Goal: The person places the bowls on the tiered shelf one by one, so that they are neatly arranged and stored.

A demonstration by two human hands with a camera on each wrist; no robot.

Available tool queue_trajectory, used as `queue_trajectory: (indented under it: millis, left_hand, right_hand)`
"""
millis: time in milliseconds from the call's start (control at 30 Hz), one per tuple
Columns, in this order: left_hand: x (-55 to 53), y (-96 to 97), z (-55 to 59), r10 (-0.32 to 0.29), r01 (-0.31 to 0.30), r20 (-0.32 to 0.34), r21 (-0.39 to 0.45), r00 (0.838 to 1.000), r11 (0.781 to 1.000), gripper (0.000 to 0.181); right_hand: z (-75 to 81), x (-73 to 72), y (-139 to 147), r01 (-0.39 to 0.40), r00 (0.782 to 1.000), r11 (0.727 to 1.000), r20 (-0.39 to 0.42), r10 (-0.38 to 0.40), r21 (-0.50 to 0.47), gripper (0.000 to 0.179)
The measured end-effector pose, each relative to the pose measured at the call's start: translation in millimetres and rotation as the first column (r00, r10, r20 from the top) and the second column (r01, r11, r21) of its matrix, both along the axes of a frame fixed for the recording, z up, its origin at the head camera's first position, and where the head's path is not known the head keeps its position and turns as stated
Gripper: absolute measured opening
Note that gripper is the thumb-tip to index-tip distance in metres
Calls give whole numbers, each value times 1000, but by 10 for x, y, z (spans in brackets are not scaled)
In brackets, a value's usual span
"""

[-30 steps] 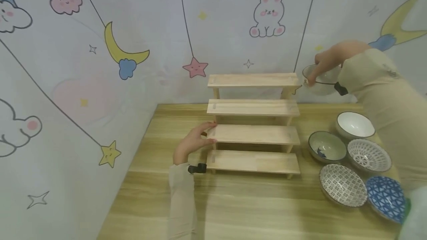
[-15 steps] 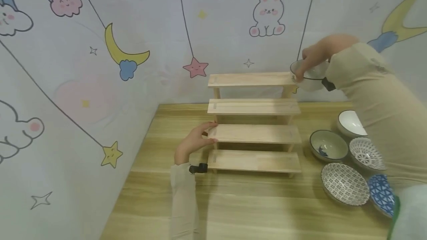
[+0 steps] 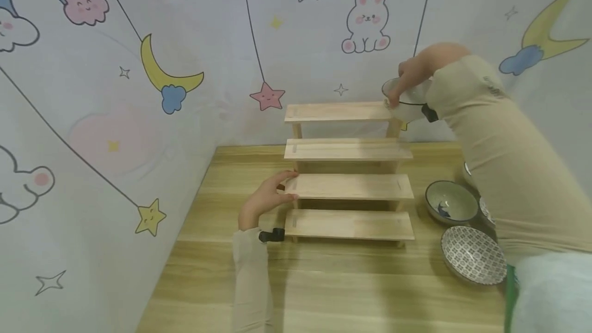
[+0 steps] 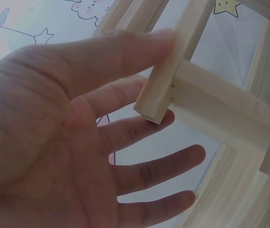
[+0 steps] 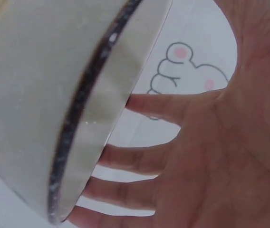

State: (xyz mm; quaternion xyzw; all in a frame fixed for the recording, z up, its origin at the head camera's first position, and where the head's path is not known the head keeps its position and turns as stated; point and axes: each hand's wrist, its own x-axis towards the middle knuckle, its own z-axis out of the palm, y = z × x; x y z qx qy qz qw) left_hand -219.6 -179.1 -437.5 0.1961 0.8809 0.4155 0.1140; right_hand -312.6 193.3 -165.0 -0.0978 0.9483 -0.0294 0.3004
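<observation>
A four-step wooden rack (image 3: 349,186) stands against the back of the table. My left hand (image 3: 267,199) pinches the left end of its second step from the bottom, thumb over the board (image 4: 166,90) and index finger beneath; the other fingers spread loosely. By its dark-edged rim, my right hand (image 3: 416,71) holds a pale bowl (image 3: 409,113), which overlaps the right end of the top step in the head view. Up close in the right wrist view, several fingers reach over the rim to the inside of the bowl (image 5: 25,85).
Right of the rack sit a green bowl (image 3: 450,202) and a grey-patterned bowl (image 3: 474,255). My right sleeve (image 3: 522,168) covers most of the other bowls there. A wall covering with cartoon prints (image 3: 185,14) rises behind and left of the wooden table (image 3: 342,292).
My right hand has carried the bowl leftward to the top step's right end. The sleeve now covers more bowls, including the blue one. My left hand has kept its hold on the rack.
</observation>
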Motion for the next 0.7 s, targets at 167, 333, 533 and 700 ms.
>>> queue_trajectory:
  millis: [167,333,533,700]
  left_hand:
    - [8,2,7,-3,3,-1,11,1000,1000,63]
    - [18,-3,16,11,-11,6,5,1000,1000,63]
    - [1,3,5,5,-5,13,7,1000,1000,63]
    - [-22,29,-13,2,-2,13,16,1000,1000,63]
  right_hand:
    - [-20,-61,-155,-86,996,996,-30,86,-10,94]
    - [-64,-96,-295,-77,997,994,-30,75,-73,105]
    - [-115,-146,-418,-116,992,989,-64,111,-88,107]
    - [-123,-168,-466,-122,990,988,-88,114,-95,108]
